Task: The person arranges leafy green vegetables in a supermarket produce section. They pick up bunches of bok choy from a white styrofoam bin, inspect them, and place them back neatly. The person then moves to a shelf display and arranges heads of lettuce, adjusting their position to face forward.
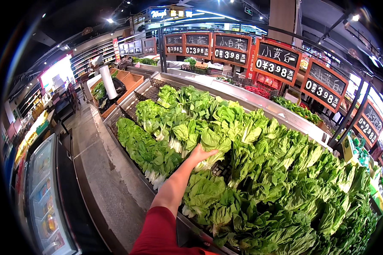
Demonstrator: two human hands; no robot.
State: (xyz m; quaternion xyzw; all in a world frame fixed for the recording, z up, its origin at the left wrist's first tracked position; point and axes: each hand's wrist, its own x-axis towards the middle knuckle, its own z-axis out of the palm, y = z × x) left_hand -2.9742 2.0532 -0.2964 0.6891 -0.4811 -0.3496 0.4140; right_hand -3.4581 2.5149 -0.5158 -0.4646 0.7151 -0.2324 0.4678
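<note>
My left hand (pixel 201 155) reaches out over a sloped display of leafy greens, its arm in a short red sleeve. It is closed around a pale green head of leafy cabbage (pixel 214 140), thumb across the near side; the other fingers are mostly hidden by leaves. Below the thumb, a bit of black plastic crate (pixel 221 170) shows between the heads. Another loose cabbage head (pixel 204 191) lies just nearer to me, beside the forearm. Left of the hand are bunches of darker greens (pixel 159 162) with white stems. My right hand is out of view.
A metal-edged stand (pixel 132 162) holds the greens. Chalkboard price signs (pixel 231 49) hang behind it. A plastic bag roll (pixel 108 82) stands at the far left end. Across the concrete aisle (pixel 115 178) is a glass-topped freezer (pixel 44 197).
</note>
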